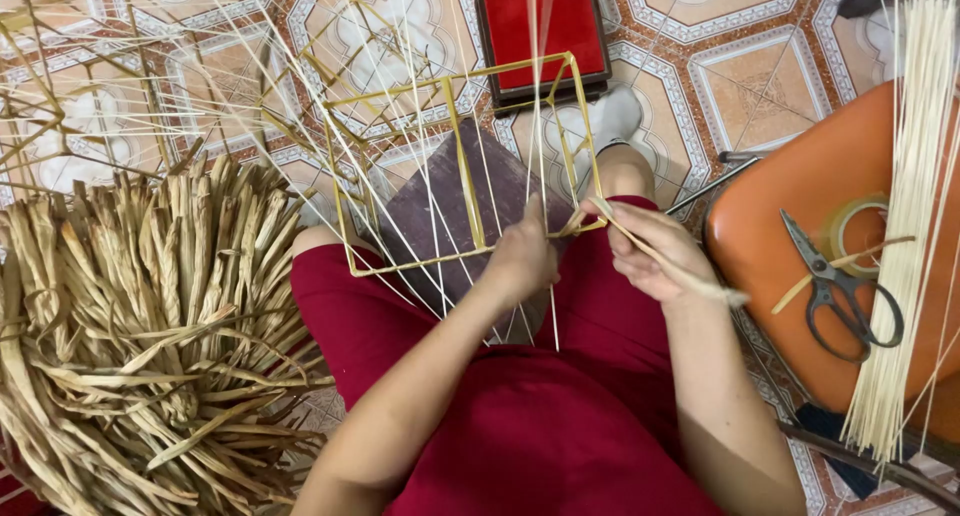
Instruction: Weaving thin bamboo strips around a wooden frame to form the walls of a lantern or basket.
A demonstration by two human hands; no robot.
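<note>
Nearest the camera, the person's red-clothed lap (560, 426) fills the lower centre, both bare forearms reaching forward over it. The left hand (522, 258) is clenched around the near rail of a box-shaped frame of yellow bamboo strips (455, 141), which rests on the knees over a dark purple pad (455, 211). The right hand (650, 251) pinches a pale flat binding strip (690, 281) at the frame's near right corner, the strip trailing back over the wrist. Thin pale splints (420, 96) cross the frame and fan outward. At the left lies a heap of dried straw-coloured leaf strips (150, 346). At the right, an orange stool (790, 216) bears black-handled scissors (835, 286), a tape roll (860, 226) and a bundle of pale sticks (905, 226). A red box (543, 31) sits on the patterned tile floor (760, 76).
</note>
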